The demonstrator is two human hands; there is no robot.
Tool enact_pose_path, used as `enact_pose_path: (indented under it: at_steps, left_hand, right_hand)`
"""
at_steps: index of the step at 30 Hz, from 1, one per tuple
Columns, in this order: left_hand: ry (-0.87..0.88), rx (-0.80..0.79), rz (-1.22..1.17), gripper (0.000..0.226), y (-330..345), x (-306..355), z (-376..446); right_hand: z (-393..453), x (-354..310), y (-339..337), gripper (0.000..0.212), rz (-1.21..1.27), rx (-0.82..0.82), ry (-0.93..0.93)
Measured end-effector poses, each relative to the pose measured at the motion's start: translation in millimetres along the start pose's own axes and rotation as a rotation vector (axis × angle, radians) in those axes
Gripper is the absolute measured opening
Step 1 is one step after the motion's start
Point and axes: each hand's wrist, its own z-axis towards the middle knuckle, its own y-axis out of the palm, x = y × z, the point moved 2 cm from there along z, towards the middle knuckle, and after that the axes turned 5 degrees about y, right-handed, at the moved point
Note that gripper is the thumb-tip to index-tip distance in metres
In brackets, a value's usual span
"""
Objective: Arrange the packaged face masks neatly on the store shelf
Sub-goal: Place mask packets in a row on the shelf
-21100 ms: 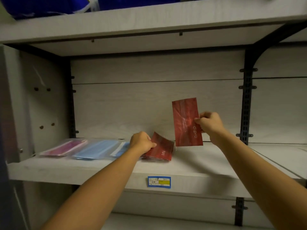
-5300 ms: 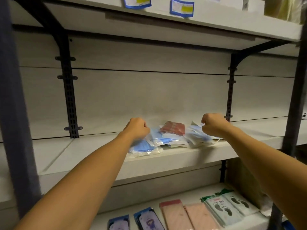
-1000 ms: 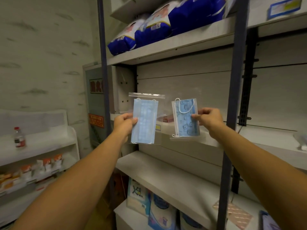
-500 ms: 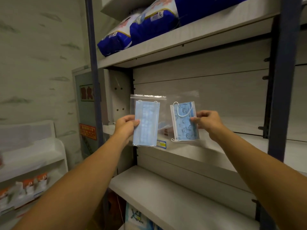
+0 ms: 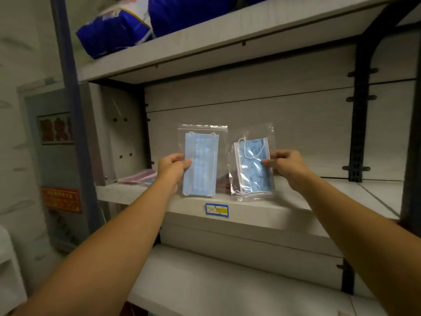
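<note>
Left hand pinches the plain blue mask in its clear bag, right hand the patterned blue bagged mask; slick film could slip from either thin pinch before reaching the grey shelf

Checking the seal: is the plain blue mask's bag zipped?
Cannot tell. The bag in the left hand shows a straight, flat zip strip.
</note>
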Motion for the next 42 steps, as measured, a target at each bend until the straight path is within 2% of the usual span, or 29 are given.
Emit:
enact_pose_path:
  at_steps: [6,11,16,18,23,28,31,35,39,42]
  left_hand:
    - [0.005,-0.158,-0.111,0.022,9.8,-7.3,41.6]
    - [-0.006,-0.202,-0.172,0.02,10.5,-19.1,59.3]
    - [-0.029,-0.235,-0.2,0.019,9.0,-22.7,66.4]
    - [-0.031,-0.229,-0.211,0.018,7.3,-21.6,69.3]
    - [-0.023,-0.22,-0.216,0.02,1.5,-14.4,76.6]
    - [-0.006,-0.214,-0.227,0.021,-4.2,-13.4,82.1]
    - [-0.001,-0.198,-0.22,0.02,-6.5,-12.3,87.5]
    - [0.017,-0.166,-0.202,0.02,-11.1,-13.2,94.8]
    - [0.046,-0.151,-0.172,0.018,-24.6,-14.8,104.9]
    - [0.049,-0.138,-0.165,0.017,-38.9,-16.0,120.8]
  right_hand:
    - [-3.9,-0.8,-5.9,0.019,-0.032,0.107,0.025]
    - [-5.0,5.3,-14.0,0.011,-0.079,0.252,0.062]
    - [-1.9,16.1,-16.4,0.019,-0.315,0.348,0.167]
    - [-1.2,19.3,-14.6,0.015,-0.451,0.373,0.215]
    - [-2.0,31.0,-10.2,0.027,-0.824,0.344,0.372]
    - [-2.6,31.6,-11.0,0.031,-0.916,0.331,0.381]
    - [0.5,27.1,-11.7,0.037,-0.968,0.364,0.345]
    - [17.8,12.5,-5.6,0.023,-1.001,0.436,0.128]
    - [33.3,-2.8,23.9,0.051,-0.959,0.373,-0.046]
    - [38.2,-8.5,54.5,0.056,-0.992,0.317,-0.104]
